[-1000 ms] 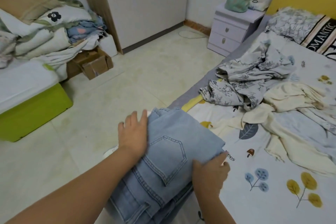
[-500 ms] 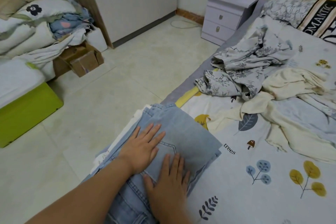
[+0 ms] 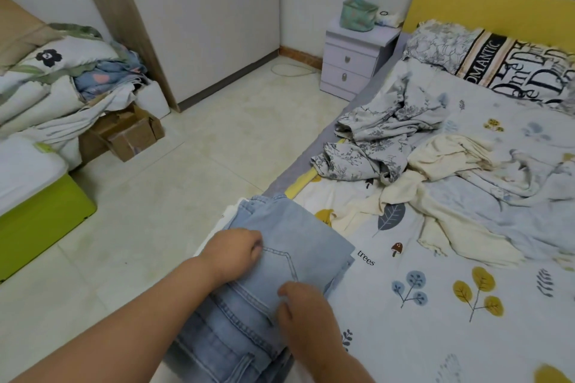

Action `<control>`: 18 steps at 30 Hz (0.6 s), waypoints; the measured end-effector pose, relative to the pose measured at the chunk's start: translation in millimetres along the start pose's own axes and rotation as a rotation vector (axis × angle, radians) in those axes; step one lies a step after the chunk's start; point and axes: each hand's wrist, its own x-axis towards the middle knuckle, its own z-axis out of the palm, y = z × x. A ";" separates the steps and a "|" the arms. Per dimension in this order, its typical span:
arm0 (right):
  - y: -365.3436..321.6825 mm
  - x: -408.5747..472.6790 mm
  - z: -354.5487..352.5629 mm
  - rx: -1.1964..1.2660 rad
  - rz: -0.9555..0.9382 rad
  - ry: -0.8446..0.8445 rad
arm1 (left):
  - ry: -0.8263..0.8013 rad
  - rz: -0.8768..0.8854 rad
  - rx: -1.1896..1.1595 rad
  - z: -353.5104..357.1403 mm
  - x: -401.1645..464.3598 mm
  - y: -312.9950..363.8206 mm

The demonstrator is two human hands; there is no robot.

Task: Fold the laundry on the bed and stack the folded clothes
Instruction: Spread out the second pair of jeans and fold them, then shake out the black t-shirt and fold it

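Observation:
Folded light-blue jeans (image 3: 298, 236) lie on top of a stack of folded clothes at the near left corner of the bed (image 3: 466, 305). My left hand (image 3: 233, 253) rests on the jeans beside the back pocket, fingers curled into a fist. My right hand (image 3: 306, 311) sits on the jeans closer to me, fingers also curled under. I see no fabric gripped in either hand. Unfolded laundry lies further up the bed: a grey floral garment (image 3: 382, 140), a cream garment (image 3: 441, 221) and a pale blue piece (image 3: 497, 205).
Pillows (image 3: 497, 56) lie against the yellow headboard. A lilac nightstand (image 3: 354, 62) carries a green pouch. Across the tiled floor (image 3: 186, 180) stand a cardboard box (image 3: 130, 137), piled bedding (image 3: 46, 93) and a green-sided bed (image 3: 40, 221).
Both hands lay flat on the jeans half a second ago; now their fingers are curled and the hands sit slightly apart. The camera has tilted up a little.

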 end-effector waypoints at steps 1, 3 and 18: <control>-5.7 -5.1 -9.5 -0.013 -0.002 -0.011 | -0.014 0.006 -0.005 -9.3 -6.6 4.7; -16.9 -14.5 -28.1 -0.056 -0.004 -0.043 | -0.056 0.028 0.008 -27.8 -20.1 14.2; -31.7 -131.4 -181.8 -0.330 0.032 -0.107 | -0.166 0.198 0.113 -150.8 -77.8 132.2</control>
